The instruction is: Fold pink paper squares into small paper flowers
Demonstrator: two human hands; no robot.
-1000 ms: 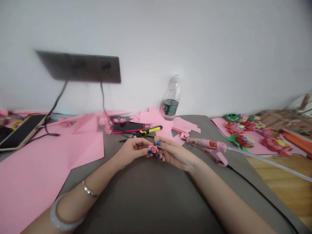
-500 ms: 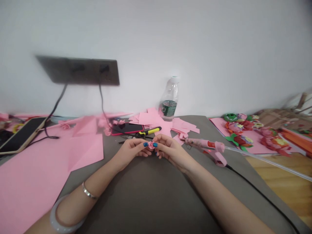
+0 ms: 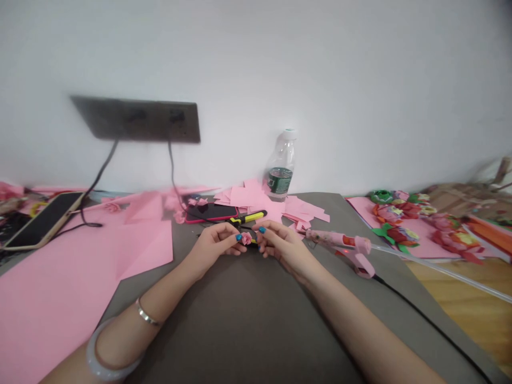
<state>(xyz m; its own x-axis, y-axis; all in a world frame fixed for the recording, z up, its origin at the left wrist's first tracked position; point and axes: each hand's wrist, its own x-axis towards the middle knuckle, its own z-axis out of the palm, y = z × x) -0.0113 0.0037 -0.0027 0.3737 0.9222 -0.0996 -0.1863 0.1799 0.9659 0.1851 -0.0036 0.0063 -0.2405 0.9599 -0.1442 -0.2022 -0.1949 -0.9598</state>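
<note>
A tiny pink paper rose is pinched between the fingertips of both my hands over a grey surface. My left hand grips it from the left, fingers curled. My right hand grips it from the right, thumb and forefinger closed on it. My nails are painted blue. Just behind my fingers lies a yellow-handled tool.
A pink glue gun with a black cord lies to the right. Pink paper squares, a phone in a red case and a plastic bottle sit behind. Large pink sheets and another phone lie left; finished paper flowers lie right.
Both hands have moved slightly away from me with the rose and turned it between the fingertips. The view has shifted a little.
</note>
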